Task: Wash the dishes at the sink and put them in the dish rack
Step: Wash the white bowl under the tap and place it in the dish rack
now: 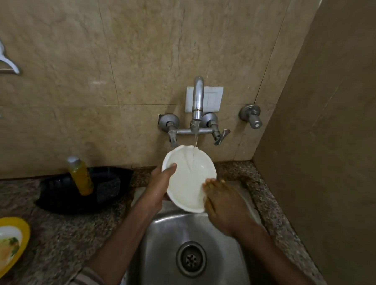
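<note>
A white bowl (186,175) is held tilted over the steel sink (166,250), under water running from the wall tap (197,103). My left hand (158,186) grips the bowl's left rim, thumb on the inside edge. My right hand (223,205) lies at the bowl's lower right, its fingertips on the inner surface. The stream hits the upper inside of the bowl.
A black dish rack (66,192) stands on the granite counter to the left, with a yellow soap bottle (80,176) in it. A yellow-rimmed plate (0,248) lies at the counter's left edge. A beige wall closes the right side.
</note>
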